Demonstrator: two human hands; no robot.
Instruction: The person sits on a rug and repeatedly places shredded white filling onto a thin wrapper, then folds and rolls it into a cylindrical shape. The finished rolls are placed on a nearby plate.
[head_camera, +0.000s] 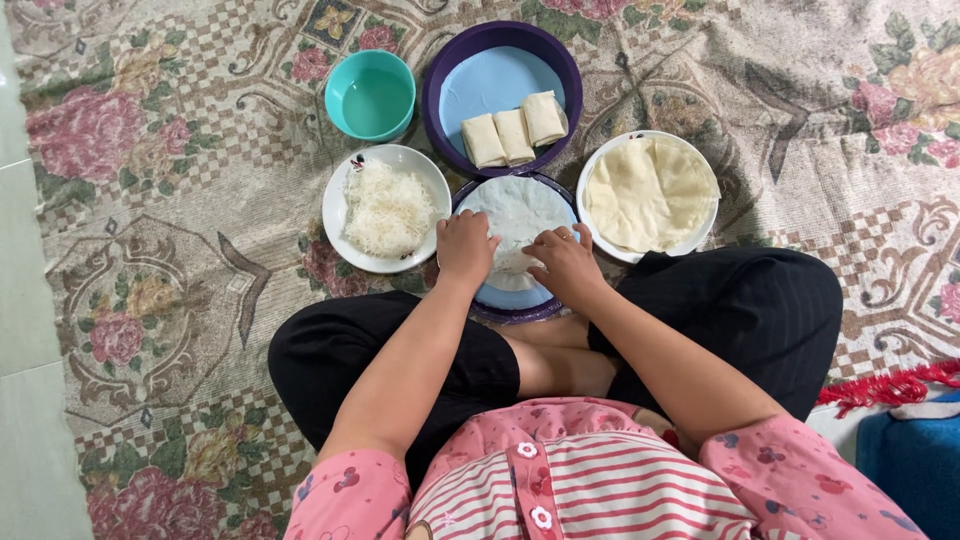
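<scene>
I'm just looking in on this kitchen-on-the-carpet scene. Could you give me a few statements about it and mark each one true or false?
1. Both hands rest on the thin white wrapper lying on the blue plate. True: the left hand and right hand press on its near edge.
2. The purple tray holds five finished rolls. False: three rolls lie in it.
3. The teal bowl is full of shredded filling. False: the white shredded filling sits on a white plate.
4. A stack of pale wrappers lies in the white dish on the person's right. True.
</scene>
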